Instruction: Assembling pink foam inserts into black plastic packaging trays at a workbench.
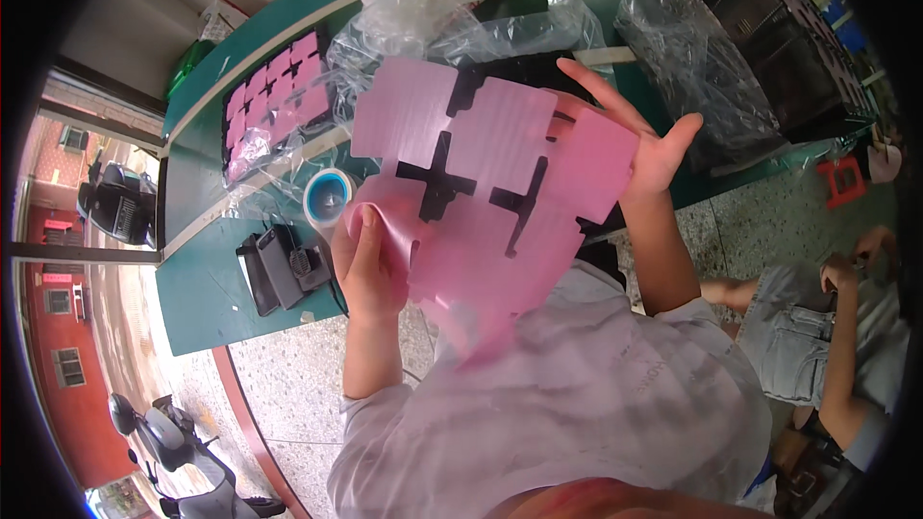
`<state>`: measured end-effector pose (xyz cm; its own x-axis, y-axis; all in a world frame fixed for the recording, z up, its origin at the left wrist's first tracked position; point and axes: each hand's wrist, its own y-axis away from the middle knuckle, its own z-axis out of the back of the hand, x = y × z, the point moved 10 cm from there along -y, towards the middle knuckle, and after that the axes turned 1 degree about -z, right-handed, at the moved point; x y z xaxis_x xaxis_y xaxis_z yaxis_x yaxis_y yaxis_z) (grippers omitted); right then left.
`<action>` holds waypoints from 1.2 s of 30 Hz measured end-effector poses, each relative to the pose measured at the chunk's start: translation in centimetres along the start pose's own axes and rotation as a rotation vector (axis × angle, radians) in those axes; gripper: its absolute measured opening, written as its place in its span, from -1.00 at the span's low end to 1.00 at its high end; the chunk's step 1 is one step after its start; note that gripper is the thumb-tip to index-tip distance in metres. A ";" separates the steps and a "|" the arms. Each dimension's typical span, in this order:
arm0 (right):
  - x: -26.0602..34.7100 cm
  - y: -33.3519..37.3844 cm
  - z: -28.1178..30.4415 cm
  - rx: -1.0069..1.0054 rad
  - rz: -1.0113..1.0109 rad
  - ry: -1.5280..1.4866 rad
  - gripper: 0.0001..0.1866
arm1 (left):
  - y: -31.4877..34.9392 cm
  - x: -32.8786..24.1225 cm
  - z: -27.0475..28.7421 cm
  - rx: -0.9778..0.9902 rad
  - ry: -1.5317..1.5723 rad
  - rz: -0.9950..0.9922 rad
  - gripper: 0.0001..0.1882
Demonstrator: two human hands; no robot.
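A thin, glossy pink sheet (pixel 495 144) made of joined squares is held up in front of my chest. Black cross-shaped areas (pixel 437 180) show between its squares; whether they are part of it or lie behind it I cannot tell. My left hand (pixel 370 264) grips the sheet's left side, thumb on top, and the film bends there. At the upper right, my right hand (pixel 646 149) has its thumb and a finger stretched wide, with the sheet lying against it and hiding the other fingers. The sheet's lower end curls near my grey shirt (pixel 577 375).
On the green table (pixel 202 298) lie a black panel with pink squares (pixel 274 96), a tape roll (pixel 328 197), a dark device (pixel 284 264) and clear plastic bags (pixel 423 5). Plastic-wrapped black panels (pixel 760 48) stand at right. Another person (pixel 803 327) sits to the right.
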<state>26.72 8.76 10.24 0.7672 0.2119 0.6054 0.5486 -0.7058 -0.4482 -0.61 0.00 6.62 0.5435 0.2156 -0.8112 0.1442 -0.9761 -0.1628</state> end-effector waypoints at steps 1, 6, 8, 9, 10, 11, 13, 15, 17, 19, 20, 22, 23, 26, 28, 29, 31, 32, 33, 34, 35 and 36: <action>-0.5 0.8 0.2 0.072 0.017 -0.055 0.64 | -0.3 1.2 0.4 -0.067 0.018 0.020 -0.74; -3.9 5.4 5.1 -0.215 -0.204 0.234 0.24 | 0.8 6.6 4.1 -0.213 0.098 0.105 -0.75; -3.9 6.3 6.2 -0.258 -0.165 0.228 -0.20 | 1.6 8.1 4.9 -0.186 0.137 0.114 -0.76; -3.9 6.8 7.0 -0.313 -0.264 0.395 -0.34 | 1.8 9.0 5.4 -0.189 0.173 0.156 -0.76; -3.9 7.4 7.6 -0.364 -0.364 0.563 -0.48 | 2.1 9.6 5.8 -0.191 0.208 0.195 -0.76; -3.7 7.8 8.1 -0.462 -0.383 0.592 -0.74 | 2.6 9.7 6.4 -0.201 0.170 0.218 -0.78; -3.1 6.9 6.7 -0.408 -0.404 0.666 -0.80 | 3.1 9.0 6.2 -0.141 0.060 0.204 -0.79; -2.3 5.8 4.5 -0.335 -0.429 0.736 -0.85 | 3.5 8.5 7.0 0.011 -0.134 0.173 -0.72; -0.9 4.4 -0.2 -0.059 -0.320 0.792 -0.93 | 3.5 7.2 6.0 0.164 -0.225 0.173 -0.68; -1.0 4.1 -1.2 0.069 -0.301 0.812 -0.89 | 3.2 6.8 5.4 0.210 -0.215 0.184 -0.63; -2.0 4.4 -0.4 0.024 -0.363 0.706 -0.84 | 3.2 7.5 5.7 0.142 -0.192 0.281 -0.62; -3.2 5.2 2.6 -0.106 -0.418 0.727 -0.69 | 2.6 8.6 5.8 0.023 -0.225 0.375 -0.59; -3.8 5.7 3.8 -0.113 -0.423 0.725 -0.69 | 2.2 8.9 5.6 0.083 -0.254 0.395 -0.59; 0.0 8.4 9.1 -0.341 -0.369 1.490 -0.63 | 1.2 7.8 7.3 0.117 -0.470 0.430 -0.68; 1.7 10.5 10.4 -0.413 -0.409 1.334 -0.58 | 0.8 5.9 9.2 0.115 -0.605 0.378 -0.77; 2.5 11.1 9.9 -0.350 -0.453 1.341 -0.46 | 0.4 5.4 9.5 0.106 -0.656 0.376 -0.77; 2.4 10.8 7.4 -0.129 -0.423 1.480 -0.35 | -1.3 4.4 10.1 0.053 -0.852 0.332 -0.79; 1.4 11.3 7.9 -0.101 -0.430 1.495 -0.39 | -2.5 3.4 9.4 0.069 -1.115 0.233 -0.80; 1.1 11.4 7.8 -0.105 -0.436 1.492 -0.39 | -4.0 2.2 7.4 0.081 -1.370 0.124 -0.81; 0.3 11.4 7.8 -0.096 -0.495 1.578 -0.45 | -5.3 1.6 5.2 0.156 -1.462 -0.062 -0.82; -0.4 11.4 7.9 -0.086 -0.554 1.665 -0.51 | -6.6 2.2 3.3 0.227 -1.486 -0.116 -0.80; -0.4 11.1 7.9 -0.144 -0.569 1.646 -0.65 | -8.0 2.8 1.3 0.299 -1.505 -0.169 -0.77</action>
<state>35.16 6.19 -0.15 -0.6520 -0.3503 0.6725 0.5049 -0.8622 0.0404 -1.29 8.40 4.92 -0.7964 0.2731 -0.5396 -0.1495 -0.9535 -0.2618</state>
